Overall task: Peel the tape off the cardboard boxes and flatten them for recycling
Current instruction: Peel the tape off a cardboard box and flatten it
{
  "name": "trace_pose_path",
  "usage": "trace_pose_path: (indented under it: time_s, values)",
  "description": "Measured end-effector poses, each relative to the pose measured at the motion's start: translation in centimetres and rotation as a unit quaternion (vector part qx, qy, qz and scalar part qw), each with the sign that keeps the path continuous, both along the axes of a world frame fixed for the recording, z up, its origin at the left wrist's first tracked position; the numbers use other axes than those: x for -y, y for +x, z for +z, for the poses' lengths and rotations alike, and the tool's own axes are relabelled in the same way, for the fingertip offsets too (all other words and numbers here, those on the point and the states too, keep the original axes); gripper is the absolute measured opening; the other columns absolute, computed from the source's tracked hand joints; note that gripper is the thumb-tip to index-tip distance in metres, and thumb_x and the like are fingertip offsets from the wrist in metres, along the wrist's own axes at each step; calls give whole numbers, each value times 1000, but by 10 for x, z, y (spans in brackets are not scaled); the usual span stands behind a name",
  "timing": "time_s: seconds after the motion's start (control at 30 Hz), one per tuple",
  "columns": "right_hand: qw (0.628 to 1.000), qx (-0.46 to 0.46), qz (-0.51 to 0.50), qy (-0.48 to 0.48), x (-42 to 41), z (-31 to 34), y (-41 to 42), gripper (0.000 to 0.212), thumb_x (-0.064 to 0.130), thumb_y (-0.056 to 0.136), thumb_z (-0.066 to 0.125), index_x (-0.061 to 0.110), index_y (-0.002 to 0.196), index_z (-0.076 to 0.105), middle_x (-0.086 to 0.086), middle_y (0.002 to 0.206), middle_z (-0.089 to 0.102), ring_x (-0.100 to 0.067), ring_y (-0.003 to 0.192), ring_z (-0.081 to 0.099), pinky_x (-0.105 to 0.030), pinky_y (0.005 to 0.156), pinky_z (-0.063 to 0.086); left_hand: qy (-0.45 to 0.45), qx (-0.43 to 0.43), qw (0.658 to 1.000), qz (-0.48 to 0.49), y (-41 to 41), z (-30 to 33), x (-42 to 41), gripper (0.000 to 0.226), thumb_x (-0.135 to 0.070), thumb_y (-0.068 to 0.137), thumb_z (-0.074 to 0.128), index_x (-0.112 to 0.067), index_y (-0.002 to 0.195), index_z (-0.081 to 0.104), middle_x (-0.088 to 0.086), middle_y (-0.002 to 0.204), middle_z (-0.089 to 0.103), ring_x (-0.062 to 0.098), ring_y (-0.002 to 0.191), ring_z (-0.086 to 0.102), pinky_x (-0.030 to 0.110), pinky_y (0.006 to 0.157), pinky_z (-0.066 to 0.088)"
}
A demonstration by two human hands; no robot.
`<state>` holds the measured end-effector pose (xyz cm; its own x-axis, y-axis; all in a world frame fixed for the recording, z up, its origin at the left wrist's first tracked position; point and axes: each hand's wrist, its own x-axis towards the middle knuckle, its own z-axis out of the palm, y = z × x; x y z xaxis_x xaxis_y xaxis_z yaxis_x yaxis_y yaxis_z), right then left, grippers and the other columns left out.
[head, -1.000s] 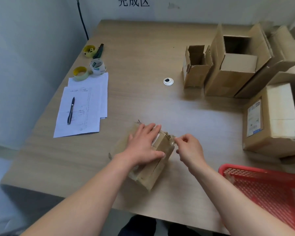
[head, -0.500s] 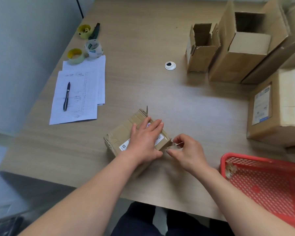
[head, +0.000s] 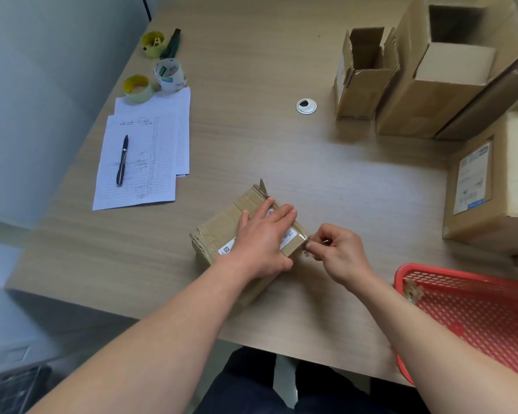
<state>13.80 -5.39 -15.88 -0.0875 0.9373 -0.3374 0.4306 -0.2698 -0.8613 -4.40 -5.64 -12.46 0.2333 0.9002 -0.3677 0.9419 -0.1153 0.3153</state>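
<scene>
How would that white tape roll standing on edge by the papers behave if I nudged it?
The white tape roll looks to be standing on its rim, so a sideways nudge would probably set it rolling. It seems nearly used up, so likely light. It touches the yellow roll and the papers, which might stop it.

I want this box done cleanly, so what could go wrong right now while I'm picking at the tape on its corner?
Your right hand pinches only a short tab of tape at the corner, so it may tear off and leave the strip stuck. Your left hand lies flat on the small box, not gripping it, so a hard pull could slide it across the table. The shipping label under the tape might rip and leave scraps.
</scene>
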Motion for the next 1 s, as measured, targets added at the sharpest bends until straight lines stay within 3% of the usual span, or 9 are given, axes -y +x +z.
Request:
trace_pose_path:
  time_s: [0.1,0.3,0.43,0.53,0.7,0.83,0.93,1.0]
  values:
    - [999,-21,1,-27,-4,3,4,29,1,78,75,17,58,61,-1,64,67,-17,61,61,-47,70,56,1,2,1000,-1,-1,-1,-2,103,-43,71,75,-30,157,20,-17,164,13,14,152,-2,55,119,13]
    - [1000,-5,-28,5,6,-1,4,16,14,75,84,18,70,69,-1,71,72,-26,74,71,-39,71,56,-2,6,1000,-8,-2,0,-6,103,-45,71,75,-30,157,20,-17,164,14,13,152,-1,56,119,14]
    - [998,-15,-59,34,13,-5,-2,19,9,79,80,17,68,68,0,71,71,-21,72,69,-40,70,56,-5,10,1000,-10,0,1,-9,101,-45,72,74,-30,157,21,-17,164,15,13,152,0,54,119,13]
    - [993,1,-39,110,17,-5,-7,19,9,80,76,15,67,63,3,74,65,-13,67,60,-33,65,49,-11,29,999,8,1,1,-12,100,-44,73,76,-29,157,23,-17,164,16,14,152,1,57,119,13]
    - [988,1,-24,151,20,-4,-9,26,11,78,71,22,63,54,7,88,64,-10,75,59,-27,66,47,-22,39,999,19,3,-2,-14,99,-41,74,76,-28,157,24,-17,164,14,16,152,2,60,118,16]
    - [993,-32,-35,110,31,-2,-7,44,0,77,73,29,54,50,7,96,65,-2,97,63,-20,75,47,-30,30,999,20,4,-4,-15,100,-43,74,77,-28,157,22,-17,165,12,16,152,2,60,118,17]
    - [990,-76,-111,30,31,-6,-7,28,1,75,78,13,62,56,5,98,71,-12,82,67,-32,79,54,-27,27,999,19,4,-4,-14,102,-44,73,78,-29,157,22,-17,165,12,16,152,1,60,118,16]
    - [982,-95,-162,-13,29,-7,-7,25,7,72,82,11,69,58,-2,97,72,-17,83,70,-40,81,59,-25,30,999,21,3,-5,-13,102,-44,73,78,-29,157,22,-17,164,12,16,152,2,60,118,16]
